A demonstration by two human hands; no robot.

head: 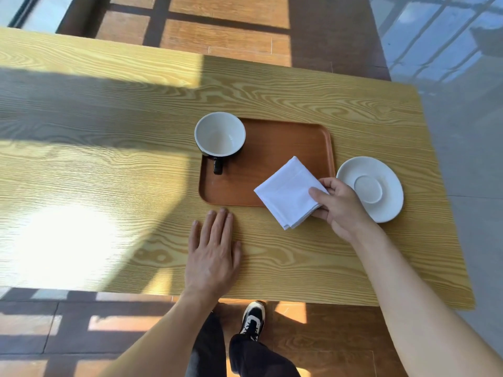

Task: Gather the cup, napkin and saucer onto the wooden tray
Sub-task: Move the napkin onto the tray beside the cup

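i see right hand pinching napkin half over wooden tray edge; left hand flat, spread. cup aboard, saucer off. risk: folds flop open or knuckles nudge saucer.

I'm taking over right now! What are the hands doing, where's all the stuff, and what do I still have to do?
Left hand: flat on the table, open, holding nothing, just in front of the wooden tray.
Right hand: pinching the folded white napkin at its right corner; the napkin sits half over the tray's near edge.
Cup: upright on the tray's far-left corner, looks empty.
Saucer: on the table, right of the tray.
Done: cup. Left: get the napkin fully onto the tray, then move the saucer on.
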